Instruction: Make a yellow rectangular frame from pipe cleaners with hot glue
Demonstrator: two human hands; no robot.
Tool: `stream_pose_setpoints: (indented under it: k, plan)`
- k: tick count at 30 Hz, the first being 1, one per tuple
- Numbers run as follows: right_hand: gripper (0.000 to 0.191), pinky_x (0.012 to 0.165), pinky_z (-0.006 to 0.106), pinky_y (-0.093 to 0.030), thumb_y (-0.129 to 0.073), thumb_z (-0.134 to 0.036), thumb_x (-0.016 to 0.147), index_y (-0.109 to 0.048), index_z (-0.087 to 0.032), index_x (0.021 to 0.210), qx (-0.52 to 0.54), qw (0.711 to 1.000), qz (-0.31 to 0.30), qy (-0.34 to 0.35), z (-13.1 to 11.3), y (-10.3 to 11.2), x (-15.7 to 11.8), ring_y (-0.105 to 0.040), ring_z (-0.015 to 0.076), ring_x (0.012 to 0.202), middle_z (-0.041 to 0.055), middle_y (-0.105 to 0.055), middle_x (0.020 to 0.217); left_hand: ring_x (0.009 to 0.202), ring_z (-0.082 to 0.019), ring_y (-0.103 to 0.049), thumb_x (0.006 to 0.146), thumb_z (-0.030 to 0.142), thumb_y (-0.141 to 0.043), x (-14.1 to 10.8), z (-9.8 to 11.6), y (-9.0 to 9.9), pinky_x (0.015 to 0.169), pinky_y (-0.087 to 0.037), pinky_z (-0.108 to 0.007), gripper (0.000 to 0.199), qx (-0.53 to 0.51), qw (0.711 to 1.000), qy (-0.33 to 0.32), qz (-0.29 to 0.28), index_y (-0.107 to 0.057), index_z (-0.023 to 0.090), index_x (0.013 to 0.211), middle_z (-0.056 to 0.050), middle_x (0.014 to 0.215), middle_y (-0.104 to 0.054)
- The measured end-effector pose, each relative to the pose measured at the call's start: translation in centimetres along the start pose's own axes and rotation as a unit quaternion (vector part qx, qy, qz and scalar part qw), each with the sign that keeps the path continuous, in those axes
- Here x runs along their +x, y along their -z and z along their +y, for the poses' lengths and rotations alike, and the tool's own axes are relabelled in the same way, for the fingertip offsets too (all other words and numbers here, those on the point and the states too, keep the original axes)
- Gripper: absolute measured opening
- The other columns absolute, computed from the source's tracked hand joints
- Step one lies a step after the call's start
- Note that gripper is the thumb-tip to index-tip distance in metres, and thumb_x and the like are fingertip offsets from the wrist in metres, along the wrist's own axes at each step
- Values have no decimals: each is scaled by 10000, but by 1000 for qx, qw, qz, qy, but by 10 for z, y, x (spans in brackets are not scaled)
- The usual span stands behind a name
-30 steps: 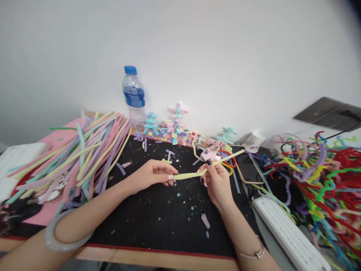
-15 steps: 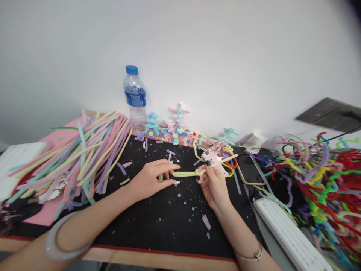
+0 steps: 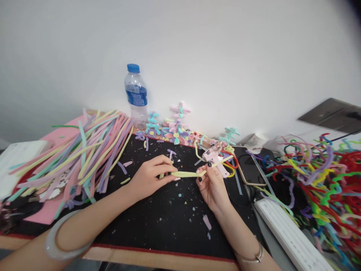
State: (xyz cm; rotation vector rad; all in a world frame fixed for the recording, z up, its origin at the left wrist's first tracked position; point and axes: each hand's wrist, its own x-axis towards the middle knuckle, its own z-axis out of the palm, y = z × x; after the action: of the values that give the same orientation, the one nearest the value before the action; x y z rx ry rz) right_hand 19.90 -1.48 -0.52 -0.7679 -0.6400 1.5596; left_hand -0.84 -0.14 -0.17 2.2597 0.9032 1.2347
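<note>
Wall (image 3: pixel 225 67), pale and plain, rises behind a black cloth mat (image 3: pixel 158 233) with a red edge. From where I stand, a wide heap of pastel fuzzy stems (image 3: pixel 98 150) sprawls on the person's left, and a tangle of bright, curly fuzzy stems (image 3: pixel 324 180) spills on the right. Smaller than those are the long white power strip (image 3: pixel 290 233), the clear plastic bottle (image 3: pixel 136 94) with a blue cap, and a dark-screened phone (image 3: pixel 249 169). Over the middle of the mat, between both hands, is a slim, pale yellow fuzzy stem (image 3: pixel 187 174). The left hand (image 3: pixel 150 175) pinches its near end between thumb and fingers; the right hand (image 3: pixel 216 186) pinches it at a bend, with a straight length poking out past the fingers toward a pink patterned item (image 3: pixel 211 153). I'd judge the stem feather-light, soft outside and springy within, hardly slippery, and likely to keep any crease, so it's best held close to the bend, lightly enough not to flatten the fuzz. Smallest of all, a pink scrap (image 3: pixel 207 222) lies nearer the mat's front.
</note>
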Motion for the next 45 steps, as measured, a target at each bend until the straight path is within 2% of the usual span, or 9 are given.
stream_pose_setpoints:
  k: [9, 23, 31, 33, 35, 37, 40, 42, 45]
  plan:
    - [152, 427, 126, -500, -676, -282, 778, -618, -163, 706, -10, 1000, -12, 1, 1, -1, -1, -550, 55, 463, 12, -673, 657, 688, -136, -646, 790, 185, -646, 2, 2, 0, 661, -533, -220, 73, 2, 998, -37, 42, -707, 146, 799, -55, 745, -699]
    - [174, 432, 135, -492, -663, -294, 788, -608, -148, 711, -44, 999, -5, 13, 1, 1, -1, -570, 62, 473, 18, -671, 656, 631, -136, -638, 759, 143, -672, 1, 0, 1, 603, -518, -221, 51, -4, 999, -14, 33, -716, 141, 734, -51, 690, -707]
    - [230, 467, 200, -495, -523, -371, 873, -563, -164, 782, -183, 980, 13, 79, -2, 6, 1, -589, 99, 541, 36, -650, 739, 631, -131, -645, 773, 169, -659, 3, -4, 5, 604, -514, -210, 79, 9, 999, 21, 45, -726, 152, 733, -39, 698, -709]
    - [180, 467, 217, -489, -512, -355, 877, -546, -183, 835, -261, 956, 33, 129, -4, 9, 1, -579, 113, 573, 33, -629, 771, 637, -132, -651, 778, 171, -652, 4, -4, 6, 608, -515, -207, 93, 12, 998, 25, 52, -727, 154, 725, -38, 703, -712]
    - [127, 517, 249, -498, -557, -312, 848, -540, -204, 912, -366, 904, 54, 216, -8, 11, 1, -583, 143, 683, 44, -606, 865, 639, -130, -652, 784, 176, -645, 4, -4, 7, 612, -515, -205, 108, 13, 998, 25, 56, -726, 159, 715, -33, 702, -713]
    - [227, 670, 319, -514, -631, -258, 790, -547, -219, 997, -486, 813, 41, 318, -13, 10, -1, -573, 195, 882, 66, -585, 996, 633, -127, -650, 785, 179, -645, 4, -4, 7, 608, -513, -203, 110, 12, 998, 23, 52, -726, 161, 714, -30, 697, -712]
    - [348, 940, 451, -403, -661, -211, 769, -558, -236, 1101, -622, 676, -80, 387, -19, 6, -3, -514, 249, 1080, 77, -605, 1106, 636, -130, -648, 776, 179, -657, 4, -4, 6, 611, -513, -208, 90, 6, 999, 19, 38, -730, 159, 728, -34, 695, -710]
    - [358, 974, 460, -369, -619, -196, 809, -552, -250, 1156, -658, 632, -141, 385, -20, 4, -4, -523, 245, 1081, 72, -625, 1101, 638, -134, -648, 769, 184, -665, 4, -4, 5, 614, -514, -215, 78, 1, 999, 20, 27, -733, 162, 737, -34, 693, -709]
    - [348, 1000, 473, -329, -552, -185, 859, -545, -267, 1197, -684, 606, -169, 371, -17, 3, -4, -580, 219, 988, 59, -652, 1043, 625, -135, -644, 766, 197, -671, 4, -3, 4, 599, -509, -218, 79, -9, 999, 32, 18, -734, 164, 734, -34, 688, -705]
